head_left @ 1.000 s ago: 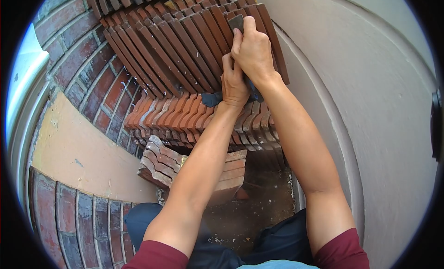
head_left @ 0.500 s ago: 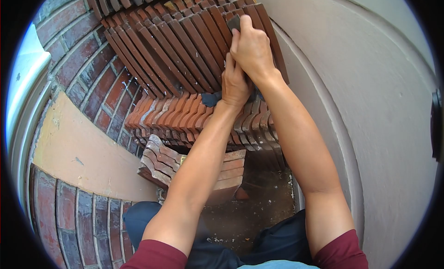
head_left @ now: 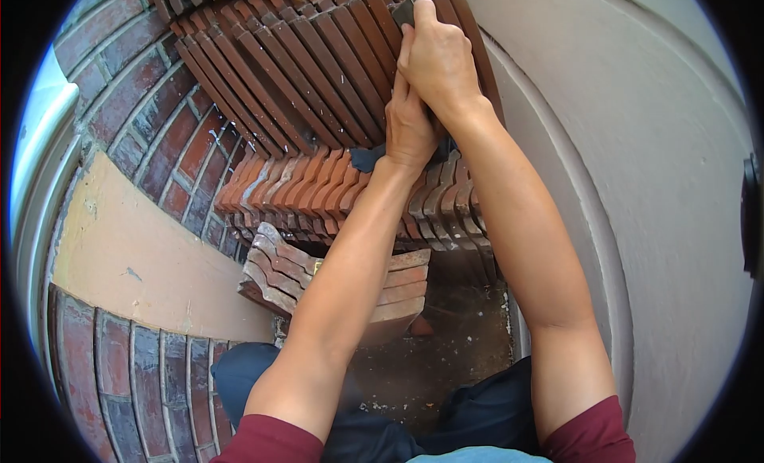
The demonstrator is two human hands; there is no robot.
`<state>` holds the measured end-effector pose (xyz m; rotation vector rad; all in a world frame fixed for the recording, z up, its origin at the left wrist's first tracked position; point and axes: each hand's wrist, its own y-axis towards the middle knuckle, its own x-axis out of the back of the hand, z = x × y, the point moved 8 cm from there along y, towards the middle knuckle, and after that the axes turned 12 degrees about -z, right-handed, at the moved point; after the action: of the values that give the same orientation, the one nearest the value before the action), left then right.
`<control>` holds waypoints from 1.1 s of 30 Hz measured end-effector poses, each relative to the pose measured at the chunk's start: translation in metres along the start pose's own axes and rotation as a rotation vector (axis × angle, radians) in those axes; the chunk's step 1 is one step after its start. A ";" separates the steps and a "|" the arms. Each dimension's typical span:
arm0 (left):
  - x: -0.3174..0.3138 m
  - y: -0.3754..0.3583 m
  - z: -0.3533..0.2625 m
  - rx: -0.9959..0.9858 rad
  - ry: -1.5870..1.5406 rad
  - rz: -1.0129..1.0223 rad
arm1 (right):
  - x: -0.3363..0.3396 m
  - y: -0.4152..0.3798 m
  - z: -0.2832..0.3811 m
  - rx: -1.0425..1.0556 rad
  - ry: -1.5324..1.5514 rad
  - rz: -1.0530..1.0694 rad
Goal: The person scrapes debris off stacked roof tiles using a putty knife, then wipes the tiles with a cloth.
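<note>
A dark grey piece with a squared end (head_left: 404,14) shows at the top of my right hand (head_left: 438,61), whose fingers are closed round it. Just below, my left hand (head_left: 410,125) presses against the right one, its fingers curled and pointing up; what they hold is hidden. Both hands lie against a row of brown roof tiles (head_left: 318,73) standing on edge. By my left wrist, some crumpled dark blue-grey material (head_left: 366,158) rests over a lower row of orange, wavy-edged tiles (head_left: 298,184).
A small stack of weathered tiles (head_left: 274,268) sits nearer me, on the dirty brown floor (head_left: 461,328). A brick wall (head_left: 163,136) with a beige panel (head_left: 143,256) runs along the left. On the right rises a smooth grey wall (head_left: 637,144).
Both hands have shifted slightly upward in view along the tiles, together with the dark grey piece. My grip looks the same.
</note>
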<state>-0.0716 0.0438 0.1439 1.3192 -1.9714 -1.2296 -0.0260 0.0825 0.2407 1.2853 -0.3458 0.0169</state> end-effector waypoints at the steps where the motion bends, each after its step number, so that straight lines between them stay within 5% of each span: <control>1: -0.001 -0.003 -0.003 -0.066 0.020 -0.018 | 0.000 -0.003 -0.003 0.016 -0.009 0.004; 17: -0.019 -0.011 -0.004 0.010 -0.047 0.066 | 0.005 -0.005 -0.006 0.096 -0.091 0.046; 23: -0.020 0.004 -0.008 -0.018 -0.089 0.024 | 0.008 0.010 0.001 0.213 -0.052 -0.094; 33: -0.029 -0.006 -0.007 -0.007 -0.071 0.070 | 0.012 0.008 0.000 0.177 -0.141 0.033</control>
<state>-0.0504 0.0660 0.1451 1.2078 -2.0429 -1.2652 -0.0160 0.0828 0.2518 1.4597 -0.4958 -0.0154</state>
